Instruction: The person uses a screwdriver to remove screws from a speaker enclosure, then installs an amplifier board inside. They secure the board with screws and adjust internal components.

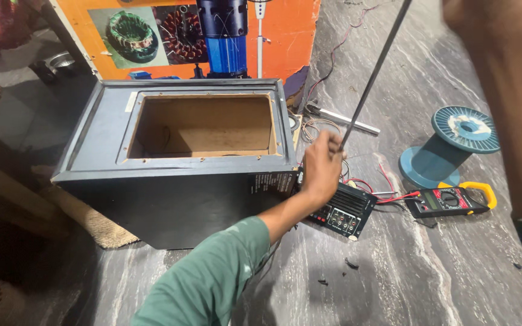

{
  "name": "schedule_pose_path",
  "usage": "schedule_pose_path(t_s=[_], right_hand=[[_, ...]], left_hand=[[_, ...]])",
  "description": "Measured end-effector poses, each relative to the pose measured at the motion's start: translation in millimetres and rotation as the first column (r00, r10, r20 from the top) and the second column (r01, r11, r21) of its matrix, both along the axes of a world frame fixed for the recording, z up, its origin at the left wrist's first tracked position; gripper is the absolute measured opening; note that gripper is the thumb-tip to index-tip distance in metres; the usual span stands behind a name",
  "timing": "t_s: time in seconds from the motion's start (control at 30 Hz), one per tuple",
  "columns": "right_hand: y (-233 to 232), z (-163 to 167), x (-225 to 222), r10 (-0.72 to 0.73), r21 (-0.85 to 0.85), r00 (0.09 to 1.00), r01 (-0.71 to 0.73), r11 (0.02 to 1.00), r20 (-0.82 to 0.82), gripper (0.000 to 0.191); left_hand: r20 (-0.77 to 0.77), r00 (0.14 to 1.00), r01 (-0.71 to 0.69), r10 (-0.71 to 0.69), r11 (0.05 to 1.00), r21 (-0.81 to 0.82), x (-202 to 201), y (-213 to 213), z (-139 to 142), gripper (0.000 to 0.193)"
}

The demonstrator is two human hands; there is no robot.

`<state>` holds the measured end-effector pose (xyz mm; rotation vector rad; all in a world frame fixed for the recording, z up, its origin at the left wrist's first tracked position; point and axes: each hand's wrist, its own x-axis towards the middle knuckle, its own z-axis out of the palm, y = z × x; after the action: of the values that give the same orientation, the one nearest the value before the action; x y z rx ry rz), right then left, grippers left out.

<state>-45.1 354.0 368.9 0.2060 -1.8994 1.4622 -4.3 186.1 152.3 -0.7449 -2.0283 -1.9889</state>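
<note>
Beside the empty speaker cabinet (176,163), left hand (321,169) gripped a thin metal rod (373,75) above the amplifier panel (342,211); right hand unseen; step: guiding the rod.

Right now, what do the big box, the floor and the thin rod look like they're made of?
Box: probably wood board, dark laminate outside, bare brown fibreboard showing inside the cutout. Floor: grey veined stone, likely polished, with a faint sheen. Rod in the left hand: looks like dull grey metal, thin and straight.
</note>
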Motion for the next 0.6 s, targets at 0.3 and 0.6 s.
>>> schedule_pose_path(t_s=[0.3,0.6], right_hand=[[-2,17,1,-0.014,0.013,1.0,0.015,1.0,-0.006,0.013],[-4,31,1,0.002,0.014,1.0,-0.003,1.0,0.006,0.013]], left_hand=[[-0.316,0.941,-0.155,0.122,0.984,-0.082,42,-14,87,0.016],[-0.538,0.84,-0.053,-0.067,0.978,-0.204,54,-29,142,0.013]])
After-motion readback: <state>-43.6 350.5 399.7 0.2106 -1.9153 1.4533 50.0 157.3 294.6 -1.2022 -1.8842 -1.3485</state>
